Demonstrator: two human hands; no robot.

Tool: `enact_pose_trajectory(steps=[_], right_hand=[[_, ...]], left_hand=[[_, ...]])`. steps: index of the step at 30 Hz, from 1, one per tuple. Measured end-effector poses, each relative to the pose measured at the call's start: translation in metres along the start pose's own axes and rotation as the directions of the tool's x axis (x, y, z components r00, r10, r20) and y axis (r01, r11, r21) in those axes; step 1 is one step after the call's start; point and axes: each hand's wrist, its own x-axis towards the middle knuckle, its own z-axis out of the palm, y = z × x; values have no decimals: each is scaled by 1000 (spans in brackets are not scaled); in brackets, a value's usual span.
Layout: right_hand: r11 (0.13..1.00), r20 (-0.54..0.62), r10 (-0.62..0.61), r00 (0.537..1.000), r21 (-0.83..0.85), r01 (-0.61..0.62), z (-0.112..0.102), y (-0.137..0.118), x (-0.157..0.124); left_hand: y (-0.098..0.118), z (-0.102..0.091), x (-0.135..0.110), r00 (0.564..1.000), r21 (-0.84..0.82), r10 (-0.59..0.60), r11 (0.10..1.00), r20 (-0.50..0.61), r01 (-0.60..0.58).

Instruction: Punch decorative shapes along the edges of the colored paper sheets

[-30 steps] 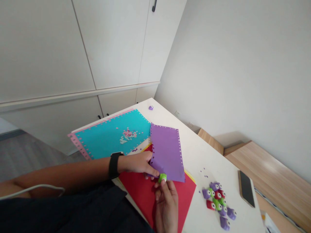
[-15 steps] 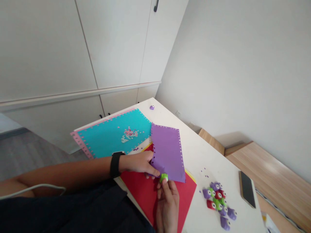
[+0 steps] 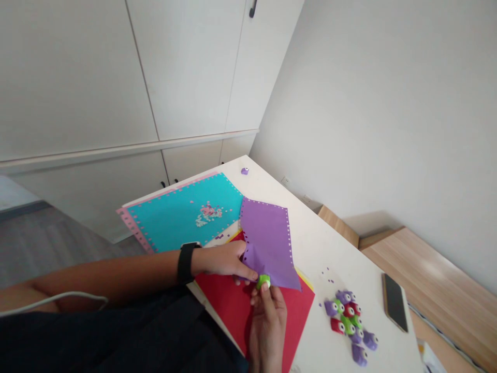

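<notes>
Nudged slightly rightward, the green craft punch (image 3: 263,282) sits on the lower edge of the purple paper (image 3: 267,243). We find the right hand (image 3: 267,331) pinching it, the left hand (image 3: 221,261) clasping the sheet, whose long axis runs away from us.

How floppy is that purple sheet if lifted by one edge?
Probably light and floppy: the purple paper sheet looks thin and bows between the left hand and the green craft punch in the right hand. The punched holes along its edge likely make that edge tear easily.
</notes>
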Motion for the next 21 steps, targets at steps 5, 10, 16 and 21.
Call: enact_pose_trajectory(steps=[5,10,16,21], right_hand=[[994,66,86,994,-68,-82,-3,-5,-5],[969,167,200,965,-179,-170,-20,-27,-14],[977,29,-5,1000,-212,11,-37,-113,22],[743,130,-180,975,-632,221,-4,-156,93]], left_hand=[[-3,0,-2,999,-64,1,998,-48,-4],[-8,-1,-4,993,-75,-25,997,-118,16],[-14,0,-9,990,-123,-74,991,-121,59],[-21,9,-21,980,-144,-184,975,-77,172]])
